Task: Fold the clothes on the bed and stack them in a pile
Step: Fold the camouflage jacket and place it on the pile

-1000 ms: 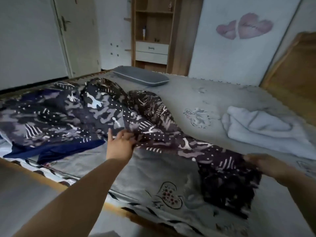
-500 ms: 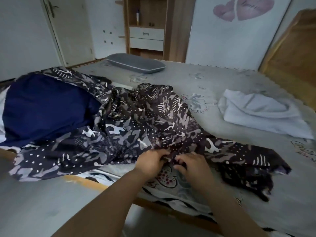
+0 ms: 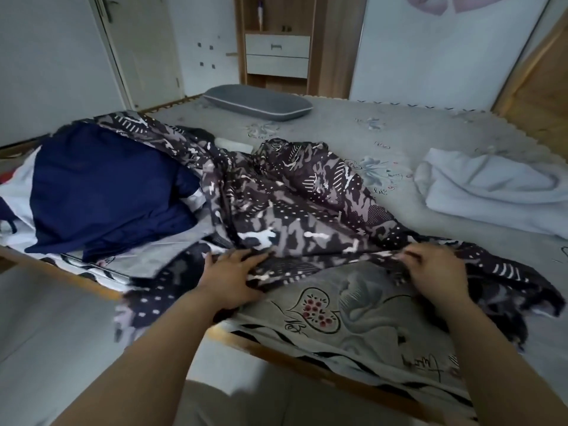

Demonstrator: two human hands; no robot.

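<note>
A dark camouflage-patterned garment [image 3: 295, 210] lies spread and rumpled across the near part of the bed [image 3: 368, 318]. My left hand [image 3: 230, 278] grips its near hem, thumb over the cloth, fingers spread along it. My right hand [image 3: 436, 272] pinches the same hem further right, fingers curled into the fabric. The garment's left end hangs over the bed's wooden edge. A navy blue garment [image 3: 104, 192] lies at the left, partly under the patterned one. A crumpled white garment [image 3: 491, 189] rests at the right.
A grey pillow [image 3: 258, 102] lies at the far side of the bed. Behind it stand a wooden shelf unit with white drawers [image 3: 276, 55] and a closed door [image 3: 141, 47]. A wooden headboard [image 3: 538, 87] rises at the right.
My hands were close together on the hem half a second ago; they have slid apart along it, left hand leftward and right hand rightward, stretching the edge out.
</note>
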